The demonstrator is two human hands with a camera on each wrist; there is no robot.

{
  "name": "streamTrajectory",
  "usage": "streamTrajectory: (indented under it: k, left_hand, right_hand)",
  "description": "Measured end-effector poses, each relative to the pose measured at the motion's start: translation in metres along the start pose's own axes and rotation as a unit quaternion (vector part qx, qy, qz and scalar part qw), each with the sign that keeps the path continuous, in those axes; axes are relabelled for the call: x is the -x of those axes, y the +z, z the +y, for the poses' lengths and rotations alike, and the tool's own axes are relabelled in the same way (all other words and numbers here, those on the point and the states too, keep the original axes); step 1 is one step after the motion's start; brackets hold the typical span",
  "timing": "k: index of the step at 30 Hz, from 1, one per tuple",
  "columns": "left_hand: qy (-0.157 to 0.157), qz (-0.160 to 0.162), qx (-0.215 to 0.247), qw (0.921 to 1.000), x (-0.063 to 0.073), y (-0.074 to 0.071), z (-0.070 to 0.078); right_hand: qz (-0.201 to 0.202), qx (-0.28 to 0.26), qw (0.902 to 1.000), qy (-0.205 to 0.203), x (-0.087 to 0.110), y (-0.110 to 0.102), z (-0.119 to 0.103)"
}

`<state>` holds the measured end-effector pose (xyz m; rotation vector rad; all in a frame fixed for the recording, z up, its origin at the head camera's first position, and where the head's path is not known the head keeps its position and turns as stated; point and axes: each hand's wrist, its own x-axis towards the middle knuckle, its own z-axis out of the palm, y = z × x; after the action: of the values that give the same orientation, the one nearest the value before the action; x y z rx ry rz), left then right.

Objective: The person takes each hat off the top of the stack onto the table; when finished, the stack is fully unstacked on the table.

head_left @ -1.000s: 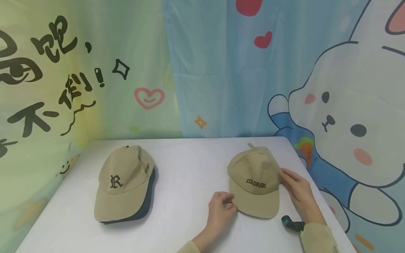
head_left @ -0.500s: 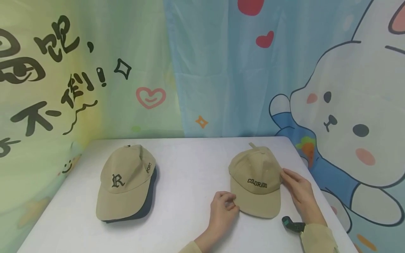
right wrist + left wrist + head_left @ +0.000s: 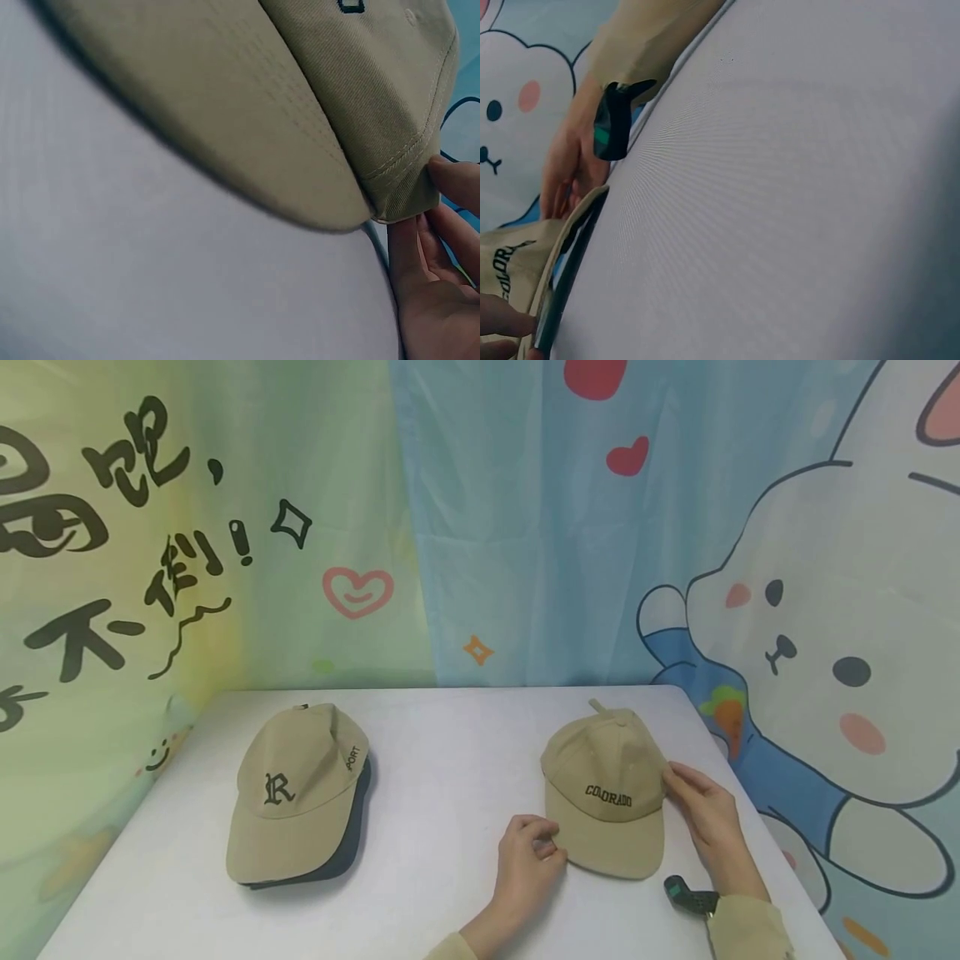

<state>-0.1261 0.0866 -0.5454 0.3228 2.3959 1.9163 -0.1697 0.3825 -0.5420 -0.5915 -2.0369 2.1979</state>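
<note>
A beige baseball cap (image 3: 609, 752) lettered COLORADO lies at the table's right, its brim toward me. My left hand (image 3: 522, 866) pinches the left edge of the brim. In the left wrist view a dark teal brim-like edge (image 3: 571, 274) shows beneath the beige brim (image 3: 574, 217). On the other side my right hand (image 3: 708, 817) holds the lower rim of the crown, thumb (image 3: 455, 182) outside and fingers underneath in the right wrist view. On the left, another beige cap (image 3: 300, 777) with a black R rests over a dark navy cap (image 3: 347, 852).
All the caps are on a white table (image 3: 450, 760). A dark wrist device (image 3: 688, 896) sits at the right sleeve (image 3: 750, 928). Behind the table hangs a printed curtain (image 3: 495, 527) with a cartoon rabbit at right.
Both hands keep their places on the COLORADO cap. The head view has shifted slightly, and the right forearm and wrist device have moved a little to the left.
</note>
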Motion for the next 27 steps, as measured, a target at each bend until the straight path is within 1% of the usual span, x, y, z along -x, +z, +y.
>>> streamTrajectory:
  k: [6,11,15,20,27]
  left_hand:
    - [-0.002,0.005,0.010,0.9999,0.0004,0.0006,0.0002]
    - [-0.003,0.007,0.009,0.9999,0.0004,0.0006,-0.0003]
    - [-0.004,0.001,0.009,0.9999,0.0002,-0.0005,-0.0015]
    - [-0.006,-0.006,-0.002,1.0000,0.0000,-0.0018,-0.0019]
    - [0.004,-0.002,-0.009,1.0000,-0.0005,-0.0030,-0.0024]
  right_hand:
    - [0.014,0.013,0.9998,-0.007,0.0007,0.0003,0.0007]
    - [0.017,0.017,0.9996,-0.014,-0.0005,0.0002,0.0034]
    - [0.018,0.022,0.9994,-0.020,-0.0015,0.0002,0.0050]
    - [0.018,0.023,0.9994,-0.019,-0.0013,0.0002,0.0049]
    - [0.017,0.014,0.9995,-0.021,0.0004,-0.0002,0.0044]
